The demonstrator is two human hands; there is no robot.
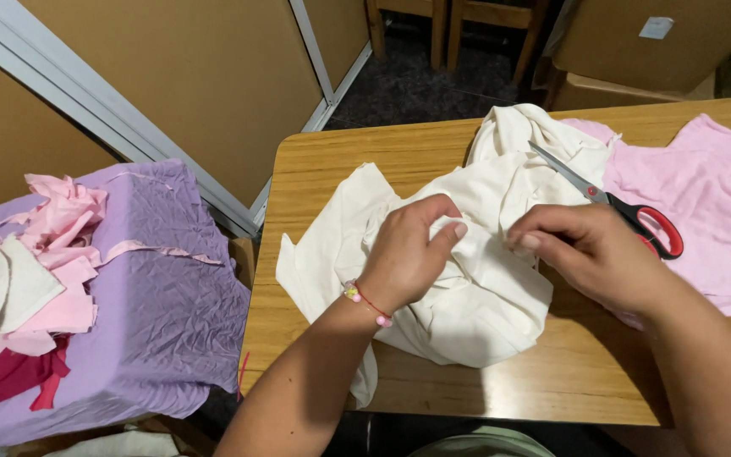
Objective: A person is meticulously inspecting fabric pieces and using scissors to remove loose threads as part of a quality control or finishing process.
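A: From the head view, how far are you?

B: Judging by the scrap pile [35, 262] at left, some cutting looks done; the cream fabric [467, 271] at centre lies bunched and uncut on your wooden table [332, 161].

A: And your grip?

B: Your left hand [408, 250] pinches a fold; your right hand [590, 254] pinches it just beside. The scissors [611, 203] lie unheld, upper right, partly on the pink cloth [712, 203].

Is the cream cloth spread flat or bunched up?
Bunched: the cream cloth lies in rumpled folds, gathered between the left hand and right hand.
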